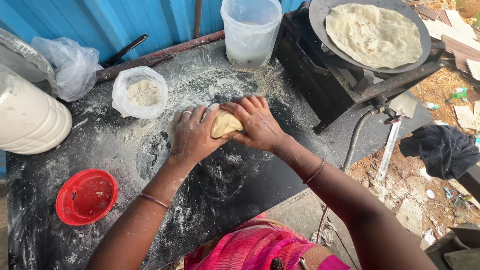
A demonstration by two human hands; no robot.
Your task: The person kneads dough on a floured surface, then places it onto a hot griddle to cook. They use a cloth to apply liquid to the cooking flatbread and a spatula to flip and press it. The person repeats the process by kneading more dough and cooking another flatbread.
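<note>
- I see my left hand (192, 132) and my right hand (257, 122) meeting over a pale lump of dough (225, 123) near the middle of the dark, flour-dusted worktop (100, 150).
- My left grip is clamped on the dough from its left side, fingers spread over the top; a ring shows on one finger.
- My right grip is clamped on the dough from the right, fingers curled over its upper edge, so only a wedge of dough shows between the two hands.
- The dough rests on the worktop, just below a thick patch of loose flour.
- Just to the upper left of my left hand sits an open plastic bag of flour (141, 93), and further left a crumpled empty-looking clear bag (70, 64).
- A large white container (27, 117) stands at the left edge, and a red lid (86, 196) lies below it, well apart from my hands.
- A translucent bucket (250, 29) stands at the back of the worktop against the blue corrugated wall (100, 20).
- To the right, a black stove (325, 75) carries a round pan (417, 55) with a flatbread (372, 35) lying on it.
</note>
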